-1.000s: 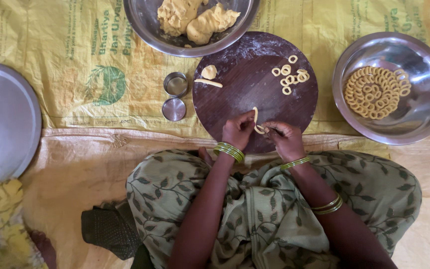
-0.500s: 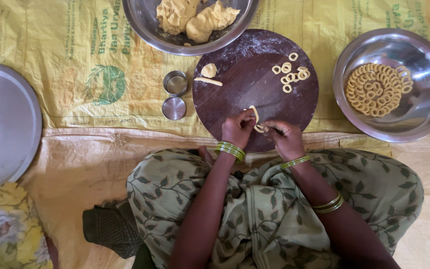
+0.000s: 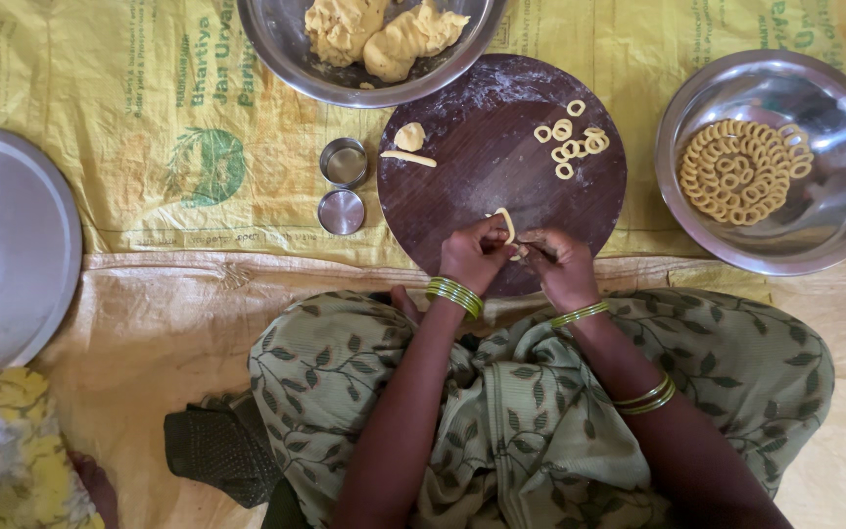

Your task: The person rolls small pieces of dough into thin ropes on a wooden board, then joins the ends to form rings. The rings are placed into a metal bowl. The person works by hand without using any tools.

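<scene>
My left hand and my right hand meet over the near edge of a round dark wooden board. Together they pinch a thin yellow dough strip that curls up between the fingertips. Several small dough rings lie on the far right of the board. A dough lump and a short dough roll rest on its far left. Both wrists wear green bangles.
A steel bowl with yellow dough stands beyond the board. To the right a steel bowl holds several rings. Two small steel cups sit left of the board. A large steel plate lies far left on yellow sacking.
The dough strip has been bent further upward into a curl between the fingers. Both hands stay at the same spot on the board.
</scene>
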